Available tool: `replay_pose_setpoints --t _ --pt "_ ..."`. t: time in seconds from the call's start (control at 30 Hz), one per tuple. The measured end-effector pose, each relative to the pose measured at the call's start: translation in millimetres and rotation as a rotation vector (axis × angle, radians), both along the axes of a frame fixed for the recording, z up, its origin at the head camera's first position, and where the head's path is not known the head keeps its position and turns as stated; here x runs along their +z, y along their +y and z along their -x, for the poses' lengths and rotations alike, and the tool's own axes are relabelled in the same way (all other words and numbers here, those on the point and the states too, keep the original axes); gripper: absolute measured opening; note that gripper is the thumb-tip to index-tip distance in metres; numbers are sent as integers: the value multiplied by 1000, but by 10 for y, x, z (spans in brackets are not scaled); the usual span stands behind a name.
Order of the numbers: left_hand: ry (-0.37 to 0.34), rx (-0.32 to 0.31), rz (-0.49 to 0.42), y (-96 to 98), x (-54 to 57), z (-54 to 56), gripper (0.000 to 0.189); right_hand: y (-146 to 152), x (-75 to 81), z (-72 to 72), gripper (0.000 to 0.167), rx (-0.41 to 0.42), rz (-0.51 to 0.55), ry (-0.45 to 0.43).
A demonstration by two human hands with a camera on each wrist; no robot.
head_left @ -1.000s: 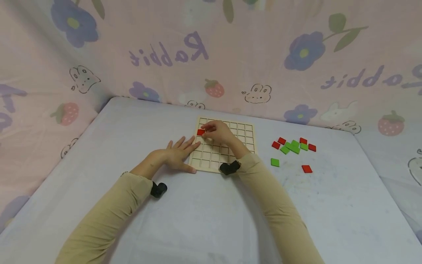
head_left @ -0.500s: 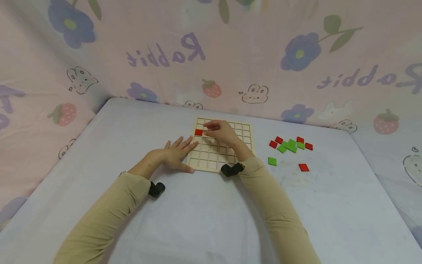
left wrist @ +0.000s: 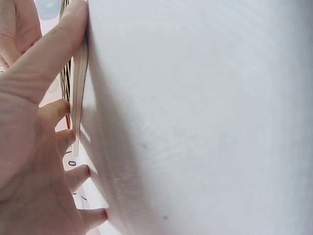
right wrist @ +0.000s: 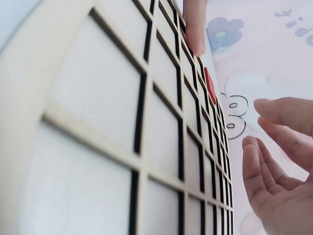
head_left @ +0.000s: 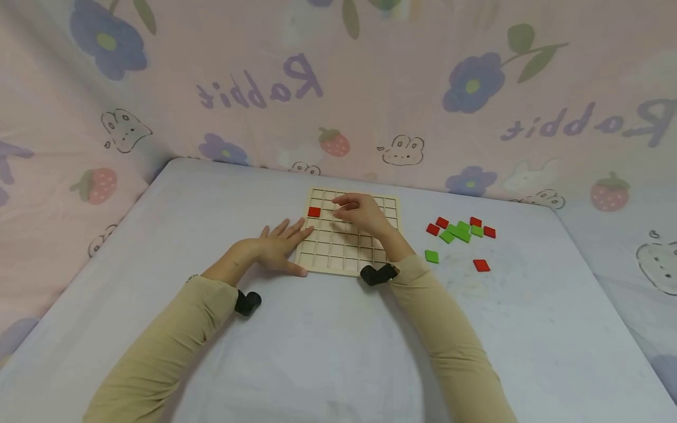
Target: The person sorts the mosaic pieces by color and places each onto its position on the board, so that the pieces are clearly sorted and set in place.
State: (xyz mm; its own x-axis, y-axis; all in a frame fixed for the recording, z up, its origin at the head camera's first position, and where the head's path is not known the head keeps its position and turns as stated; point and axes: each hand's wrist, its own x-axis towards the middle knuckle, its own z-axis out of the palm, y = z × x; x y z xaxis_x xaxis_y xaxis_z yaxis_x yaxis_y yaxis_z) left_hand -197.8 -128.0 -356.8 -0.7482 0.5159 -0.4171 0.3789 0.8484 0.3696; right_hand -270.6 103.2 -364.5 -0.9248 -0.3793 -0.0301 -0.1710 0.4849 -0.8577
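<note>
A pale wooden grid board (head_left: pixel 330 255) lies on the table, one red square tile (head_left: pixel 314 212) in a cell of its leftmost column. My left hand (head_left: pixel 275 248) is spread flat at the board's left side, its thumb near the front corner and its fingertips at the edge. In the left wrist view, the thumb (left wrist: pixel 54 46) and forefinger reach the board's side. My right hand (head_left: pixel 365 214) hovers over the board, just right of the red tile. The right wrist view shows this right hand (right wrist: pixel 281 169) with loosely bent fingers, a gap before the thumb and nothing held.
Right of the board lies a loose group of red and green tiles (head_left: pixel 460 234), some overlapping. A green tile (head_left: pixel 431 257) and a red tile (head_left: pixel 481 265) sit nearer the front. A patterned cloth (head_left: pixel 264 129) hangs behind the white table (head_left: pixel 317 341).
My right hand has let go of the red tile and drawn slightly right, leaving it in its cell. The head view has shifted a little; the left hand stays on the board's edge.
</note>
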Motion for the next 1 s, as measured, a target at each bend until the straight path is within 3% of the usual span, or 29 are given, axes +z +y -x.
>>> replay_pose_setpoints --t 1.0 --pt "11 4 -15 -12 -32 3 97 548 19 -115 39 -74 -40 45"
